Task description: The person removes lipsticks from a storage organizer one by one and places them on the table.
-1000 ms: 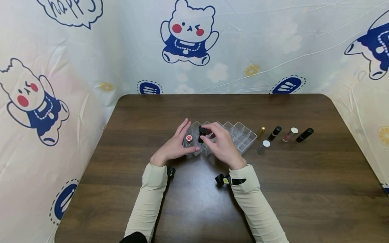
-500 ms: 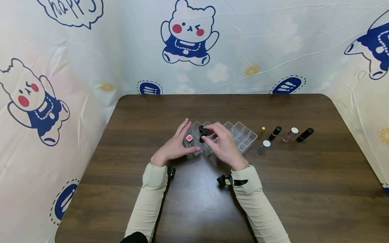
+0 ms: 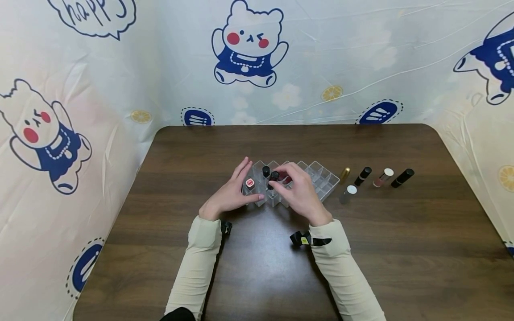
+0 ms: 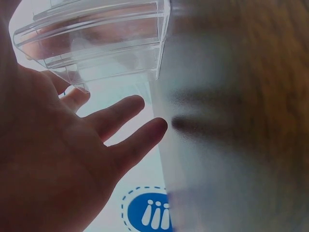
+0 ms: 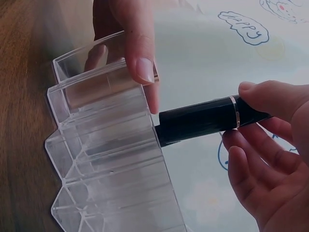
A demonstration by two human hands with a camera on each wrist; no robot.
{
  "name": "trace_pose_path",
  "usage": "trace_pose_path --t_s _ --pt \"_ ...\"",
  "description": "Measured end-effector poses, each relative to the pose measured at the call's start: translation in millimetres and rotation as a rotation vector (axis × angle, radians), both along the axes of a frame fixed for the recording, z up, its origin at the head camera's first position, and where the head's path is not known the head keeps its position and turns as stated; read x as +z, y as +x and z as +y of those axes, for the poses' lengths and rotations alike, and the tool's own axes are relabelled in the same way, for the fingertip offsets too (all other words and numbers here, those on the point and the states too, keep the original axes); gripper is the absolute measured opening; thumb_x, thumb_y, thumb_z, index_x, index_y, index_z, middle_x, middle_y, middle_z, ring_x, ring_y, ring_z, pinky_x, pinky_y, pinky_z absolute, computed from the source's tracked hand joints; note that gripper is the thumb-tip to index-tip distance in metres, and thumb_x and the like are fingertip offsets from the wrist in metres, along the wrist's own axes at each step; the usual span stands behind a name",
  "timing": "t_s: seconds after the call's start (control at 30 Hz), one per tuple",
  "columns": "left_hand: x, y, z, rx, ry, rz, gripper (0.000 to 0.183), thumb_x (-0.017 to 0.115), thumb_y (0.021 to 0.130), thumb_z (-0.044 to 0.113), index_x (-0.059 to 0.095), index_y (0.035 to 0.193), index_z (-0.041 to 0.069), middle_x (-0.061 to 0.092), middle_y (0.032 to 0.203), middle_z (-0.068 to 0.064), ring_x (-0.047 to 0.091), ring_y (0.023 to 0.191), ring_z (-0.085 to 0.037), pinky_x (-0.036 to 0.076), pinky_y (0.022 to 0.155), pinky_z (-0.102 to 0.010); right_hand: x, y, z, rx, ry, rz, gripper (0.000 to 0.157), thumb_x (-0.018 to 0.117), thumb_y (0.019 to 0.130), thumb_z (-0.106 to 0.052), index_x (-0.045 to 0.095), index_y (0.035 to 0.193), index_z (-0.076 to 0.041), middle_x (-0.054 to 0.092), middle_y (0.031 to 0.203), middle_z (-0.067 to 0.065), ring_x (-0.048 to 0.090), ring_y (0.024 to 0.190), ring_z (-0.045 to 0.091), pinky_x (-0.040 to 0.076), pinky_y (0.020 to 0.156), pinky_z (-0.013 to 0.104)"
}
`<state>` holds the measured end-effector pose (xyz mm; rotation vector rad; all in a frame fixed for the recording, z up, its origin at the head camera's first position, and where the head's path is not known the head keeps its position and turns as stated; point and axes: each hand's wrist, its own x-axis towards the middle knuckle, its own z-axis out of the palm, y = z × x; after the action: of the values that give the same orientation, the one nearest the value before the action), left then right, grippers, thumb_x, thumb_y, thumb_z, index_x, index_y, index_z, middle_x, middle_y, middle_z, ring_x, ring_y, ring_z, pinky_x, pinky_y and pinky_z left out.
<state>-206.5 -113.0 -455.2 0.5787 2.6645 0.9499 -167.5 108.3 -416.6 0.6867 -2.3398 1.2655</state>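
Observation:
My right hand [image 3: 295, 187] pinches a black lipstick tube [image 5: 198, 118] with a thin metallic ring. In the right wrist view the tube's lower end is beside the top edge of the clear compartment organizer [image 5: 111, 140]; whether it has entered a compartment I cannot tell. Another black tube [image 3: 266, 171] stands in the organizer, left of the held one. A tube with a red-and-white top [image 3: 250, 183] sits in the leftmost part. My left hand [image 3: 229, 191] spreads its fingers and thumb around the organizer's left end, thumb at its near side. Something dark red is partly hidden behind my right hand.
Right of the organizer lie or stand a gold tube [image 3: 345, 174], a black tube with a band [image 3: 363, 176], a white-capped clear tube [image 3: 350, 192], a white-capped pinkish tube [image 3: 383, 177] and a black tube [image 3: 403, 178]. The brown table [image 3: 257, 276] meets a printed cloth [image 3: 305, 58] behind.
My right hand has shifted slightly right with the black lipstick tube, away from the other black tube, which now shows separately. My left hand has stayed in place.

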Motion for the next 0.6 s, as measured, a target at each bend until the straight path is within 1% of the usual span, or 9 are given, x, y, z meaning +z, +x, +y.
trace_pose_path --t_s 0.3,0.4,0.6 --pt "0.7 0.7 0.4 0.002 0.002 -0.010 0.099 0.058 0.067 0.070 -0.004 0.139 0.044 -0.016 0.142 0.031 0.020 0.135 -0.015 0.035 0.100 -0.043 2.8 2.0 7.0 -0.015 -0.026 -0.016 0.023 0.069 0.078 -0.017 0.060 0.097 -0.009 0.058 0.087 0.000 0.057 0.076 0.014 0.049 0.067 0.029" --pt "1.5 1.3 0.7 0.001 0.001 -0.007 0.099 0.058 0.067 0.069 -0.004 0.139 0.043 -0.016 0.143 0.030 0.019 0.135 -0.015 0.035 0.100 -0.043 3.8 2.5 10.0 -0.024 -0.020 -0.018 0.021 0.068 0.079 -0.017 0.060 0.097 -0.010 0.058 0.087 0.000 0.057 0.075 0.015 0.049 0.066 0.029" --pt "1.8 1.7 1.0 -0.001 -0.005 -0.003 0.099 0.058 0.067 0.070 -0.004 0.140 0.042 -0.016 0.143 0.029 0.019 0.135 -0.015 0.035 0.100 -0.043 6.0 2.7 17.1 -0.035 -0.019 -0.020 0.020 0.065 0.078 -0.011 0.060 0.098 -0.009 0.058 0.088 0.001 0.057 0.075 0.014 0.049 0.066 0.029"
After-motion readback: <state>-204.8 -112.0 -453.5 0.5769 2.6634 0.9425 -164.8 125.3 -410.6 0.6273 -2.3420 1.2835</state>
